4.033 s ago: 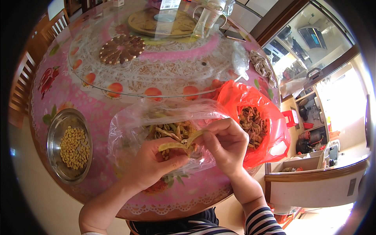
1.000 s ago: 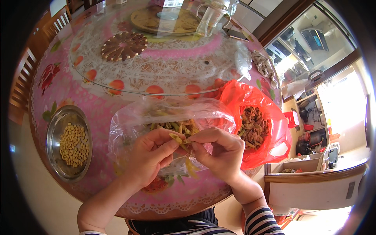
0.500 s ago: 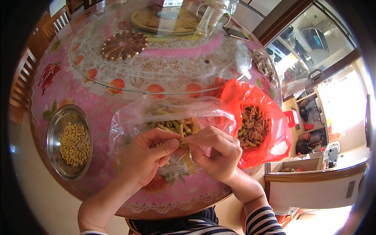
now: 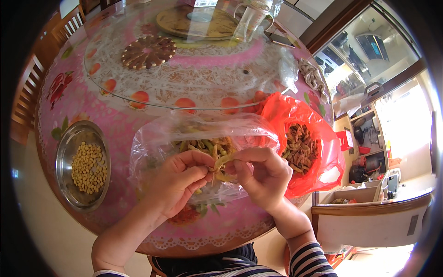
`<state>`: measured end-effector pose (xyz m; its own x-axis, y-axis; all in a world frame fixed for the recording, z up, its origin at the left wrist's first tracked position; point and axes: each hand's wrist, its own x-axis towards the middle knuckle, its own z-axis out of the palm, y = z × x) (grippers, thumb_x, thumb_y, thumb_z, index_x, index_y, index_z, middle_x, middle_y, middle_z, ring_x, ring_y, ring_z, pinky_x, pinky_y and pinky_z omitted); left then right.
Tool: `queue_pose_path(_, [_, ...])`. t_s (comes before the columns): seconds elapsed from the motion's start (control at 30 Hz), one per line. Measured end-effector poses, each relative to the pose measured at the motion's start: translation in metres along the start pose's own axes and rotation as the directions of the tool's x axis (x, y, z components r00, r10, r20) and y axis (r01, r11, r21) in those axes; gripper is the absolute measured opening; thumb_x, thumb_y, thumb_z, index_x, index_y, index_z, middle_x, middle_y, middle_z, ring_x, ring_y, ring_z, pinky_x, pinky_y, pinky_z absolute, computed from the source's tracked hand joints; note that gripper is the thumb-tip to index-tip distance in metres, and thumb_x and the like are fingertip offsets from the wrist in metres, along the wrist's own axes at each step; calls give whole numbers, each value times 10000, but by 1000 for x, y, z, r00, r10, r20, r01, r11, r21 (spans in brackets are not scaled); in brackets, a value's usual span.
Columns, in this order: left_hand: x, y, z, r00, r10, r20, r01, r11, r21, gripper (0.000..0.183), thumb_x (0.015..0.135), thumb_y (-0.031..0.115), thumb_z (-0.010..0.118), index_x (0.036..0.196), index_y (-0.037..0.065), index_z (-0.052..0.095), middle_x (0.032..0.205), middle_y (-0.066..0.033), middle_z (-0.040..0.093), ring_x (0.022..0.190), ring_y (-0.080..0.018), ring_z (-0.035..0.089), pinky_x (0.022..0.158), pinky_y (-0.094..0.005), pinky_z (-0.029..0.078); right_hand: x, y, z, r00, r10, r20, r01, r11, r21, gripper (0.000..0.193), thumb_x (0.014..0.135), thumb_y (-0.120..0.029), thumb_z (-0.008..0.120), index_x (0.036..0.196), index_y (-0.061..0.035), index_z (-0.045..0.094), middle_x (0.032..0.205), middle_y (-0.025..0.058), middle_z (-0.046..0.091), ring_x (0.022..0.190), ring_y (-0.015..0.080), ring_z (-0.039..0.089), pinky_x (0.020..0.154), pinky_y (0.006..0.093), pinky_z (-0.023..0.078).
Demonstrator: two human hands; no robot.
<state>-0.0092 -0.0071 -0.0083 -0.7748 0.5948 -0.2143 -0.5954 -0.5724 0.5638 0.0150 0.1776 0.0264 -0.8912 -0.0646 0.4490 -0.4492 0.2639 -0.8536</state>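
Between my two hands stretches a yellowish bean pod, over a clear plastic bag holding several more bean pods. My left hand pinches its lower left end with thumb and forefinger. On the other side my right hand has the upper right end between thumb and fingertips. To the left, a steel bowl holds shelled yellow beans. A red plastic bag on the right is open, with brown empty pods heaped inside.
Beyond the bags, a round glass turntable bears a brown scalloped trivet, a wooden disc and a glass pitcher. A crumpled cloth lies near the table's right edge, beside a clear crumpled bag.
My right hand has shifted slightly right, away from my left. The pod now shows drawn out between my fingertips. My left hand has barely moved.
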Motion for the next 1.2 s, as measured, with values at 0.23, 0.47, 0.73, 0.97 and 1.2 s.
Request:
queue_pose_path(0.23, [-1,2,4,994,-25,-108,31,998,48,288,840,-45,393,1048,-51,591,1020,-113,609,915,-149,595,780,-220,486,2,-1,-8,997,-62,-42,56,989,-139,126,772,74,633,890,33,615,794,87,675,691,136,662,615,243,522])
queue_pose_path(0.47, [-2,6,10,993,-1,-118,8,998,59,215,905,55,477,1062,-29,597,1042,-105,611,914,-125,583,755,-203,477,6,4,-13,987,-107,-120,92,988,-128,147,724,68,658,850,-5,635,770,65,678,649,122,651,581,234,504])
queue_pose_path(0.73, [-1,2,7,998,16,-56,-3,975,223,204,897,23,504,1061,-24,615,896,-66,609,732,-85,512,646,-195,415,3,0,-12,988,-151,-30,143,971,-192,85,794,99,587,876,82,599,794,98,662,689,132,655,643,242,527])
queue_pose_path(0.97, [-1,0,15,995,14,-99,-2,992,125,322,793,-92,397,1021,-38,617,944,-132,624,731,-122,547,608,-202,413,9,-4,-13,983,-143,-120,122,979,-164,120,755,72,632,867,32,617,757,73,662,667,106,637,622,234,508])
queue_pose_path(1.2, [-7,18,28,998,28,-58,-16,980,200,315,804,-80,420,1073,-52,582,886,-83,589,674,-87,476,565,-186,355,11,-24,-52,957,-107,-271,77,990,-120,108,787,76,621,890,41,622,775,63,659,706,90,627,659,220,504])
